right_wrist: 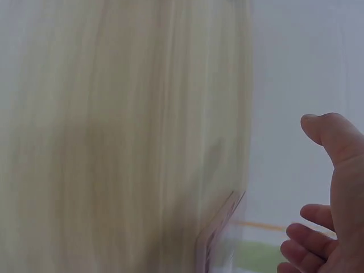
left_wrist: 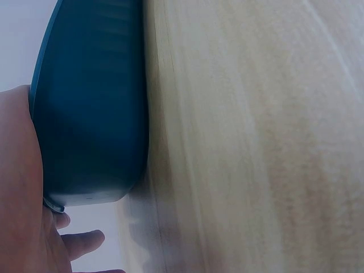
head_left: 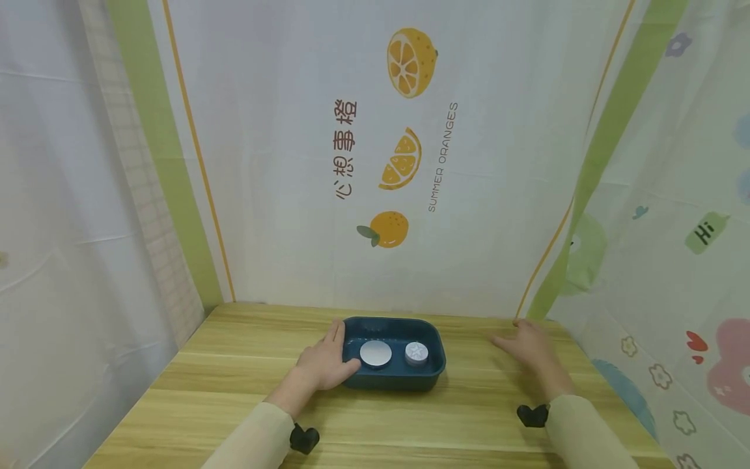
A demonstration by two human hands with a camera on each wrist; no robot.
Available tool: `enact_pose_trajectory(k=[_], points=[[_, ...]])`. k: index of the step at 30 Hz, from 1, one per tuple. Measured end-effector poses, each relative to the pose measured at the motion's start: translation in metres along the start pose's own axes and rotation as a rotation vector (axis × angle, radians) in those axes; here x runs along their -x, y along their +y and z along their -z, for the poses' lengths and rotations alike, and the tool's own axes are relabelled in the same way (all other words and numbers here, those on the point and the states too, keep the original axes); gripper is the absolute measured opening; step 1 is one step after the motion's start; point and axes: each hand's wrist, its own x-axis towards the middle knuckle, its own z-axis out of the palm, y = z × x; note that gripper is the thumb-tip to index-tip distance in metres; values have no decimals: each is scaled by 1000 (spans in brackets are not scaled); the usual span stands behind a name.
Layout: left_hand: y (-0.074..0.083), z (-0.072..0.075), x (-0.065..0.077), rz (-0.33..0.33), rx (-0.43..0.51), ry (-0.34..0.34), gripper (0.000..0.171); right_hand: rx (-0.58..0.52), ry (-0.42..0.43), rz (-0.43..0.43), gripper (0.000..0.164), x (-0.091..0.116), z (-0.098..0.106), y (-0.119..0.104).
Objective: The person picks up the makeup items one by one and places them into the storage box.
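In the head view a dark blue rectangular tub [head_left: 394, 382] stands on the wooden table. Inside it, towards the left, lies a plain white disc [head_left: 375, 353]. A smaller, thicker white round piece [head_left: 416, 352] with a star pattern on top sits on the right. My left hand [head_left: 323, 362] rests at the tub's left end, thumb over the rim and fingers along that end; in the left wrist view its fingers [left_wrist: 84, 243] show beyond the tub wall. Well right of the tub, near the table's back edge, my right hand [head_left: 529, 347] has fingers spread around nothing.
A white curtain [head_left: 281, 215] with printed oranges hangs behind the table [head_left: 199, 391]; patterned sheets hang at both sides. Dark bands [head_left: 305, 439] sit on the wrists. A pinkish strip [right_wrist: 219, 230] with dark marks shows by the table's edge in the right wrist view.
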Motion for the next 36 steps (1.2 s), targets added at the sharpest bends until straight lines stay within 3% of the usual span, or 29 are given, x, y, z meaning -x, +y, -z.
enact_pose_trajectory(k=[8,11,14,23,36], points=[[1,2,1,1,3,-1,101,80,-44,-68,120,6,7,26],[1,2,0,2,2,-1,101,164,-64,-66,114,5,5,37],[0,1,0,4,-3,0,101,181,-74,-85,112,6,2,47],[0,-1,-2,5,-14,-6,102,103,-73,-175,120,12,-3,65],[0,0,-2,9,-13,-5,102,73,-93,-235,125,17,-2,68]])
